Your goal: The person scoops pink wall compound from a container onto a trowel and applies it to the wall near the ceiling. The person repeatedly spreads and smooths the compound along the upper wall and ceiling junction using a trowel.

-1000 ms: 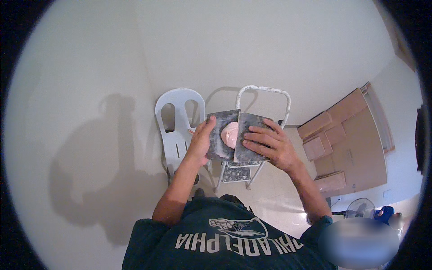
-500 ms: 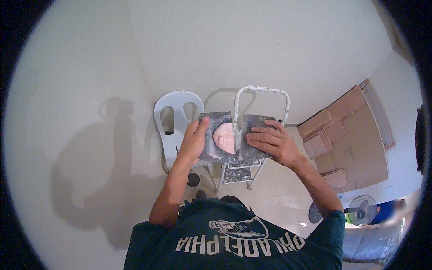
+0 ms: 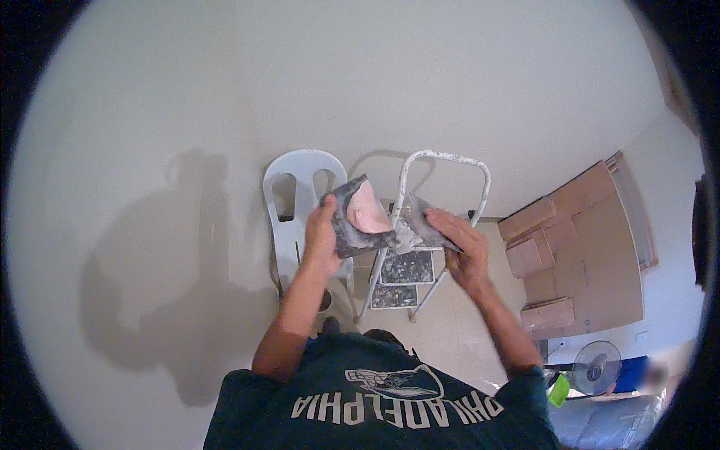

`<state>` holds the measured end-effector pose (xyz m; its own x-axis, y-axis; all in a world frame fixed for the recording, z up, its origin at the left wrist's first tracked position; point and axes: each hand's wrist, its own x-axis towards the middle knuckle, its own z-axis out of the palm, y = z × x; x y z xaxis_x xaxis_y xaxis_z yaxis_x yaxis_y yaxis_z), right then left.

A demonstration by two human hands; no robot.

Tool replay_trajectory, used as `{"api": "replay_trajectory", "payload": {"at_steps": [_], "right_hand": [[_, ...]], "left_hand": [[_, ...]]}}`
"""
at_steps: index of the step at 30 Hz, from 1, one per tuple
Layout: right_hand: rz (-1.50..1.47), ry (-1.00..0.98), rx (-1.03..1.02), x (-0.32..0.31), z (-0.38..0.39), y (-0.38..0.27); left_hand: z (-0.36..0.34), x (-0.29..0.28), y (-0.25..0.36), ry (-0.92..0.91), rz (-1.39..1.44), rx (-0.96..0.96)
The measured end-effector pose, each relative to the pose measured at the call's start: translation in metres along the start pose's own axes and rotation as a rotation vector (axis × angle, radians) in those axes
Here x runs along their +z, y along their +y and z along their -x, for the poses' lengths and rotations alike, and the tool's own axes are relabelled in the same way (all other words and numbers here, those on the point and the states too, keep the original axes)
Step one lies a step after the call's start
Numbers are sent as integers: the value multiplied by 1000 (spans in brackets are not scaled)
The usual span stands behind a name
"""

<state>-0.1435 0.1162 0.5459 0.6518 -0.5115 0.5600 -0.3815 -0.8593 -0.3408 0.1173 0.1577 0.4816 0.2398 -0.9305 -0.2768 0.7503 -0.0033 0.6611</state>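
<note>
White wall, putty board (image 3: 360,221) between hands (image 3: 321,244)

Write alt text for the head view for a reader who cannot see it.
Two bare hands hold plaster tools above a paint-spattered stepladder: the left hand tilts a grey hawk board carrying pink putty, and the right hand holds a grey trowel blade at its edge. A white plastic chair stands by the plain wall.

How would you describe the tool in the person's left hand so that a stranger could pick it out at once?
Start at the white plastic chair by the pale wall, then look just right of it, in front of the paint-spattered white stepladder. There the left hand holds a flat, grey, smeared plastering board. Unlike the grey blade in the right hand, it carries a lump of pink putty.
</note>
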Motion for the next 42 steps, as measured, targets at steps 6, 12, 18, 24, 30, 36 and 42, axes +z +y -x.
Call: {"api": "replay_trajectory", "payload": {"at_steps": [6,12,18,24,30,36,42], "right_hand": [[-122,242,184,67,-9,-34],[133,-14,62,34,14,32],[289,-195,-388,-16,-25,10],[296,-291,-430,-34,-35,5],[375,-448,-442,-34,-23,19],[291,-356,-453,-18,-40,-13],[329,-478,-450,-10,-34,-2]], "left_hand": [[-10,19,-42,20,258,-113],[13,39,8,-101,-18,136],[9,29,26,-279,-498,160],[12,26,26,-278,-552,143],[22,31,37,-157,-760,248],[9,27,31,-310,-738,232],[-2,4,15,-302,-954,290]]}}
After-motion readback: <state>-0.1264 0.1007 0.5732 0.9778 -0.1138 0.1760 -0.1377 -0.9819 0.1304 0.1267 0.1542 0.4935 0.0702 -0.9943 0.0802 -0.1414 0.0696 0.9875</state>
